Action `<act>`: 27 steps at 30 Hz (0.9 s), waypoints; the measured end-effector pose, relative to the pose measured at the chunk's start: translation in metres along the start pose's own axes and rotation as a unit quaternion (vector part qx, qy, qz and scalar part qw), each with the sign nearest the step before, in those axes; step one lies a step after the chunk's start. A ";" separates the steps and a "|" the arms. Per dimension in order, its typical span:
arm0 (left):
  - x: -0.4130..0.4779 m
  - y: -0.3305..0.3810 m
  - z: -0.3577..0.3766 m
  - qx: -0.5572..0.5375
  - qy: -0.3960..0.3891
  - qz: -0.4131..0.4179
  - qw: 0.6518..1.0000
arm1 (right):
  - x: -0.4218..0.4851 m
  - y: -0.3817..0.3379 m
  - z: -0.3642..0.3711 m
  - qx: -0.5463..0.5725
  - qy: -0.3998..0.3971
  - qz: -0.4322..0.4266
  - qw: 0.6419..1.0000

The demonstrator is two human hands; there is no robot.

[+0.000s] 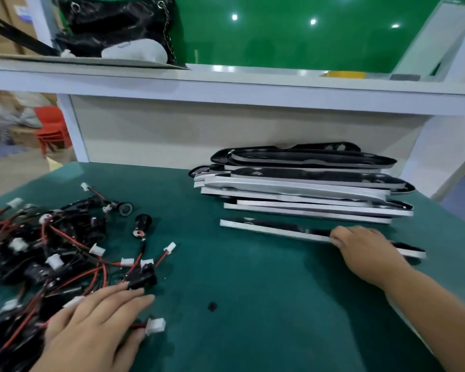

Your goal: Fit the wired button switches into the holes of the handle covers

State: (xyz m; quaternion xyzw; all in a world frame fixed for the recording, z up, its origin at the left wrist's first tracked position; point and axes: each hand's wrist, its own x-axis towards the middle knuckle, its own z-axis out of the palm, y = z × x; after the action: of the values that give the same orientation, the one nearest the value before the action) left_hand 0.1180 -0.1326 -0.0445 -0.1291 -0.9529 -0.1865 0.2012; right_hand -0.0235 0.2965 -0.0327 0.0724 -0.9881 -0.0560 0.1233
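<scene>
left hand flat, fingers straight, on tangled wired button switches, uncountable; right hand gripping one handle cover, beside stacked covers; open desk between

- Matt, dark green, cloth-like covering on the bench, faintly fuzzy.
- Glossy black plastic on the handle covers, with silvery, metal-looking satin edges.
- Black plastic bodies on the button switches, with smooth red and black insulated wires.
- White, slightly shiny plastic connectors.
- Crinkled, glossy black bag with a metal chain.
- Smooth white painted shelf.
</scene>
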 end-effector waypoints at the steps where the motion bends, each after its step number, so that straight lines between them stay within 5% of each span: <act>1: 0.000 0.005 -0.001 0.017 0.012 0.006 1.000 | -0.010 -0.004 -0.006 0.055 -0.008 -0.006 0.998; 8: -0.004 0.021 -0.004 0.100 0.007 -0.023 0.995 | -0.091 -0.022 -0.067 0.263 -0.147 0.008 0.953; 11: -0.007 0.021 -0.012 0.176 -0.072 -0.125 0.974 | -0.115 -0.031 -0.069 0.257 -0.223 0.030 0.940; 15: -0.007 0.005 -0.021 0.183 -0.109 -0.225 0.951 | -0.134 -0.041 -0.062 0.220 -0.173 0.056 0.958; 21: 0.016 0.000 -0.030 0.163 -0.119 -0.263 0.943 | -0.159 -0.040 -0.065 0.184 -0.166 -0.026 0.968; 27: 0.055 0.010 -0.016 0.302 -0.176 -0.198 0.916 | -0.175 -0.051 -0.058 0.154 -0.128 -0.014 0.980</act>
State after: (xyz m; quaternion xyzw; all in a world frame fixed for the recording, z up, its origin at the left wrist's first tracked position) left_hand 0.0776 -0.1208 -0.0037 0.0983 -0.9900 0.0998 0.0184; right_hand 0.1656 0.2681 -0.0243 0.0965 -0.9915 0.0859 -0.0177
